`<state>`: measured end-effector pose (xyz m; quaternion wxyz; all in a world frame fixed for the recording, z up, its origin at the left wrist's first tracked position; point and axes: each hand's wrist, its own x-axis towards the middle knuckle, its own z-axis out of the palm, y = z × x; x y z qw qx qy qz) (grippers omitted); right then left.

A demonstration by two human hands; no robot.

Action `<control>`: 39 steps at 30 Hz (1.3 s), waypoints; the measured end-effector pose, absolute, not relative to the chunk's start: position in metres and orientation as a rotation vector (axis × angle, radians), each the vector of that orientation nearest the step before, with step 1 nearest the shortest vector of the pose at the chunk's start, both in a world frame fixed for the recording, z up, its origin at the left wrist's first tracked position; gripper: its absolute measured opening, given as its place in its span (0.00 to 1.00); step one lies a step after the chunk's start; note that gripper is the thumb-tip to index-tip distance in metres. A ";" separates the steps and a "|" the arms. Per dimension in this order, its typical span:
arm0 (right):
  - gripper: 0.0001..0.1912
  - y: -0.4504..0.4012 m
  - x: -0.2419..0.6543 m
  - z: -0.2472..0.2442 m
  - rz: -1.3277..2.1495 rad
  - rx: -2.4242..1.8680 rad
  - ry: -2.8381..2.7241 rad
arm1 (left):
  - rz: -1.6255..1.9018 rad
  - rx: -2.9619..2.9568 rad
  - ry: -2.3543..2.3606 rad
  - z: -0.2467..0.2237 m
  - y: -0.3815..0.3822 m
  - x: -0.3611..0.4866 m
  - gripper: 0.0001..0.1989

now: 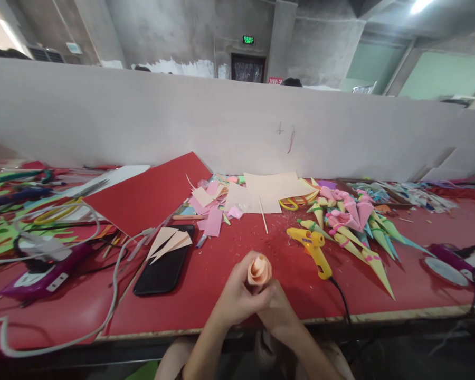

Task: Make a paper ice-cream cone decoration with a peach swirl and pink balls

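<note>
Between my two hands, at the table's front edge, is a peach rolled paper rose (259, 270) whose spiral opening faces up. My left hand (237, 296) is closed around its left side, thumb across the front. Lower on the right, my right hand (277, 312) is closed against the base; its fingers are partly hidden by the left hand. To the right lies a yellow hot glue gun (311, 247). Left of my hands, cut peach paper pieces (171, 241) rest on a black phone (162, 278). A thin white stick (263, 215) lies farther back.
Finished paper cones (356, 232) with pink and green tops are heaped on the right. Pink scraps (212, 220), peach sheets (272, 186) and a red board (152, 195) lie behind. Purple power strips (43, 277) and cables flank the space; a white partition (221, 121) stands at the back.
</note>
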<state>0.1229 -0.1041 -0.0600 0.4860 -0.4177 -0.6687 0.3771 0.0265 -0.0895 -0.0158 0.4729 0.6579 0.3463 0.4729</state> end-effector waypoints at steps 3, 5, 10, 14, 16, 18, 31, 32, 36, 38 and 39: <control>0.10 -0.106 0.124 -0.051 0.922 -1.025 -1.620 | 1.210 1.423 0.940 -0.020 -0.085 0.029 0.11; 0.09 -0.105 0.124 -0.051 0.914 -1.093 -1.559 | 1.226 1.356 0.981 -0.019 -0.082 0.029 0.11; 0.08 -0.102 0.124 -0.052 0.996 -1.159 -1.478 | 1.230 1.329 1.044 -0.019 -0.075 0.030 0.11; 0.08 -0.102 0.122 -0.048 0.957 -1.151 -1.562 | 1.244 1.210 1.155 -0.023 -0.070 0.031 0.13; 0.08 -0.102 0.121 -0.047 0.914 -1.158 -1.607 | 1.197 1.143 1.181 -0.025 -0.066 0.031 0.12; 0.09 -0.102 0.121 -0.048 0.889 -1.171 -1.618 | 1.185 1.133 1.206 -0.027 -0.063 0.029 0.14; 0.10 -0.028 0.136 0.046 0.390 -1.339 -1.830 | 0.839 2.068 1.778 -0.040 -0.061 0.013 0.24; 0.10 -0.015 0.132 0.048 0.402 -1.414 -1.882 | 0.723 2.106 1.854 -0.038 -0.061 0.014 0.22; 0.12 0.037 0.113 0.031 0.457 -1.534 -1.952 | 0.419 2.127 2.033 -0.025 -0.063 0.015 0.18; 0.12 0.057 0.105 0.018 0.456 -1.611 -1.973 | 0.354 2.123 2.085 -0.023 -0.063 0.016 0.18; 0.13 0.065 0.103 0.012 0.449 -1.657 -1.976 | 0.329 2.118 2.105 -0.023 -0.063 0.016 0.18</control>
